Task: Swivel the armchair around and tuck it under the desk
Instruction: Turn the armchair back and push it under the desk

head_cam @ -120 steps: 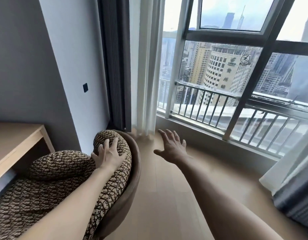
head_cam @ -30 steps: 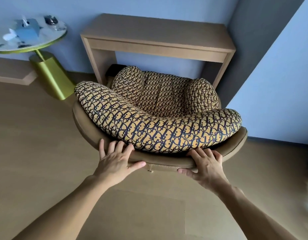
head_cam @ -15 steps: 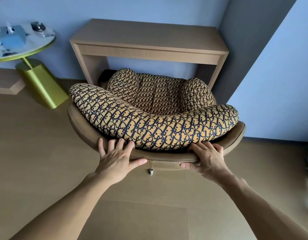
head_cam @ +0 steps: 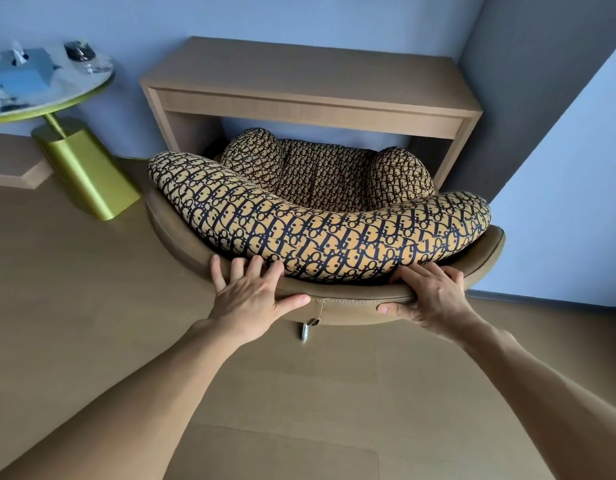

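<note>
Left hand (head_cam: 254, 299) and right hand (head_cam: 434, 299) grip armchair (head_cam: 334, 237) back, facing desk (head_cam: 310, 77)

The patterned tan swivel armchair (head_cam: 320, 237) hides its own base; the round green-edged side table (head_cam: 74, 88) is cut off left, its items blurred.

Both hands (head_cam: 337, 299) on armchair (head_cam: 334, 237) backrest
</note>
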Demonstrator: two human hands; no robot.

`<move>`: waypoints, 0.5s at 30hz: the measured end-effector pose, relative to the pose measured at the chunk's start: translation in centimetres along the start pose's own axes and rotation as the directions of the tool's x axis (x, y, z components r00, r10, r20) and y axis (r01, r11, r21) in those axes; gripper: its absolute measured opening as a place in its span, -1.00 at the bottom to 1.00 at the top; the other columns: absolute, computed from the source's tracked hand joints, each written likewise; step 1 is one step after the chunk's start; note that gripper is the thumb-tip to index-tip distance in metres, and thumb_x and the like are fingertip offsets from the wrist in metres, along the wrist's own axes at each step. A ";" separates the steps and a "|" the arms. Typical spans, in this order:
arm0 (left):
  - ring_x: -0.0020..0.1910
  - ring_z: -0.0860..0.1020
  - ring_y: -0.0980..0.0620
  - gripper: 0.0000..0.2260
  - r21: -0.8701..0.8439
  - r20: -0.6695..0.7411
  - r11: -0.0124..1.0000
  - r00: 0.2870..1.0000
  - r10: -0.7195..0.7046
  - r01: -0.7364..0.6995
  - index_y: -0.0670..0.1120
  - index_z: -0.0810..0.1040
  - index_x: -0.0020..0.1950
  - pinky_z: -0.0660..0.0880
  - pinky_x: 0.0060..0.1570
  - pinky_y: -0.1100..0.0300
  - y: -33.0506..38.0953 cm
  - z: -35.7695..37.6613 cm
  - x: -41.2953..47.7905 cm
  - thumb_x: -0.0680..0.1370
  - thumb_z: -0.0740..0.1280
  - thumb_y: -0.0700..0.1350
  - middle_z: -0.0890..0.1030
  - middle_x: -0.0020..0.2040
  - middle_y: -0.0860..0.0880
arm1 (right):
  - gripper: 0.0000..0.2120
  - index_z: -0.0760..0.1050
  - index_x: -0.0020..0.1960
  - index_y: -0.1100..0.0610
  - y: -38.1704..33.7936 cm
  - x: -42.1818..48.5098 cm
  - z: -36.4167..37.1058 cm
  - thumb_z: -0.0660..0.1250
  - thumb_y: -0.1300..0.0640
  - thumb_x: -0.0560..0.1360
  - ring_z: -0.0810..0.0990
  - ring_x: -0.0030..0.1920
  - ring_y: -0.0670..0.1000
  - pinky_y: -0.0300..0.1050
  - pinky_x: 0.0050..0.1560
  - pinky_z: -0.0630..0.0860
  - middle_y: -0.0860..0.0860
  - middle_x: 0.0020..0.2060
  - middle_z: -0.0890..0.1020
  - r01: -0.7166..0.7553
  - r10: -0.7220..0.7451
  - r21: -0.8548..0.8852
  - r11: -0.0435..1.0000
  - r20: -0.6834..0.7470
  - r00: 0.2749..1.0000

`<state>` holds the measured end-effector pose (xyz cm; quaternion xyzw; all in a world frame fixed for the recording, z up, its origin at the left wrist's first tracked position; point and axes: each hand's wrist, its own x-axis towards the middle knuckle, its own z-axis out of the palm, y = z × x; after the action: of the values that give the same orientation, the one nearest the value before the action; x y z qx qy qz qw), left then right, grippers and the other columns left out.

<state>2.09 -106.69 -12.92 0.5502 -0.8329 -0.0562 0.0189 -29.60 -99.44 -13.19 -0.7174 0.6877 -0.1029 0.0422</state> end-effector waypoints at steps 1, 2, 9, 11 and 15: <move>0.25 0.32 -0.15 -0.25 -0.006 -0.001 1.000 1.000 -0.003 0.003 0.13 0.38 0.17 -0.11 0.42 -0.37 0.1 0.0 0.5 0.34 -0.20 0.61 0.42 0.11 0.01 | -0.04 0.55 0.08 -0.02 0.2 0.5 -0.1 -0.16 -0.72 0.19 0.44 0.05 0.01 0.04 0.17 0.16 -0.11 -0.06 0.58 0.000 0.000 0.000 1.000 0.003 1.000; 0.25 0.32 -0.15 -0.23 -0.008 -0.004 1.000 1.000 -0.008 0.008 0.13 0.38 0.17 -0.11 0.42 -0.37 0.1 0.0 0.9 0.33 -0.21 0.62 0.42 0.11 0.02 | -0.04 0.55 0.08 -0.02 0.5 0.9 -0.1 -0.16 -0.71 0.19 0.44 0.04 0.02 0.04 0.18 0.17 -0.11 -0.06 0.57 0.004 -0.004 -0.001 1.000 0.004 1.000; 0.25 0.32 -0.14 -0.22 0.030 -0.007 0.999 0.999 -0.036 0.036 0.14 0.36 0.17 -0.09 0.42 -0.35 0.7 0.5 2.7 0.31 -0.24 0.63 0.41 0.10 0.02 | -0.13 0.52 0.07 -0.03 2.3 2.7 0.6 -0.09 -0.68 0.25 0.44 0.02 0.03 0.04 0.16 0.16 -0.12 -0.08 0.57 0.029 -0.029 -0.022 0.999 -0.009 1.000; 0.25 0.32 -0.14 -0.22 0.026 0.023 0.999 0.999 -0.044 0.043 0.14 0.35 0.17 -0.10 0.42 -0.35 0.9 0.6 2.6 0.31 -0.24 0.63 0.39 0.07 0.02 | -0.14 0.50 0.09 -0.04 2.6 2.5 0.8 -0.12 -0.68 0.27 0.43 0.03 0.03 0.07 0.19 0.18 -0.11 -0.05 0.56 0.020 -0.019 -0.054 0.998 0.015 1.000; 0.37 0.27 -0.12 -0.26 0.028 0.135 0.997 0.988 -0.077 0.074 0.14 0.31 0.24 -0.15 0.47 -0.35 1.3 -0.3 1.9 0.35 -0.21 0.59 0.39 0.16 -0.01 | -0.14 0.38 0.23 -0.05 1.8 1.5 0.1 -0.22 -0.63 0.34 0.41 0.15 0.07 0.16 0.36 0.17 -0.06 0.08 0.51 0.013 0.009 -0.131 0.991 0.163 0.987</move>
<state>0.15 -107.91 -12.58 0.5763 -0.8116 -0.0847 -0.0461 -31.28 -101.04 -13.56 -0.7253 0.6866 0.0017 0.0507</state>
